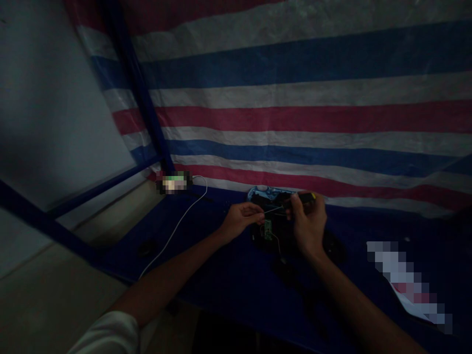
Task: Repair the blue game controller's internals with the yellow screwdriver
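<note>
The scene is very dim. My left hand [241,220] is closed in a pinch at the tip of a thin metal shaft, above an opened black device [275,233] lying on the dark blue table [228,275]. A small green circuit board [268,229] shows inside the device. My right hand [307,221] is wrapped round a screwdriver [302,198] with a dark and yellow handle, its shaft reaching left toward my left fingers. A pale blue part [258,191] of the device lies just behind.
A white cable [177,228] runs from the back left across the table to its front edge. A blurred object [173,183] sits at the back left corner, another blurred paper [405,280] lies at the right. A red, white and blue striped tarp [295,98] hangs behind.
</note>
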{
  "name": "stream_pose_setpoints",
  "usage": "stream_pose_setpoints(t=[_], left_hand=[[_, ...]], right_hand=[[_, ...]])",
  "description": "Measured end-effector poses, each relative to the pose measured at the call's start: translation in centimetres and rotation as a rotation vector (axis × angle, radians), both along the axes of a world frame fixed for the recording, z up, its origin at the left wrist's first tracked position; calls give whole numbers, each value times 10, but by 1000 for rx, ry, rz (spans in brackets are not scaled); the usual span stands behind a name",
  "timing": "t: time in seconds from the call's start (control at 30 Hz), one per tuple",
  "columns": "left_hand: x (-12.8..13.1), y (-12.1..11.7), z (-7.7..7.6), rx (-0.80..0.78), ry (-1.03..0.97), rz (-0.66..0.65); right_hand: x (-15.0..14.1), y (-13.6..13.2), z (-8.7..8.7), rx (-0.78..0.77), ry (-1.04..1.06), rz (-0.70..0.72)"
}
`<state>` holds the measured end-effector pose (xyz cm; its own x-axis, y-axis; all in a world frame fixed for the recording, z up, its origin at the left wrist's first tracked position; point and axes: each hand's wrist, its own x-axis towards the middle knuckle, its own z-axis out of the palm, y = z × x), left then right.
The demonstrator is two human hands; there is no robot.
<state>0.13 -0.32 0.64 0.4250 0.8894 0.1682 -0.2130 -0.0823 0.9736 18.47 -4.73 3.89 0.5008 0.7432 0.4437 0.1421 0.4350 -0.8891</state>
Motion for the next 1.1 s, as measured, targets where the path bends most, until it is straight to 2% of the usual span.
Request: stream_pose_setpoints(t=[0.23,0.5,0.8,1.1], left_hand=[[-2,1,-2,41,54,-5],[-8,7,1,178,142,23],[-16,11,9,444,490,14],[-25,12,14,650,581,-76]], right_hand=[[-2,0,0,-10,-16,11],[-3,4,2,-43,-84,85],[-2,14,0,-56,-304,87],[-10,12,-4,-102,-439,112]])
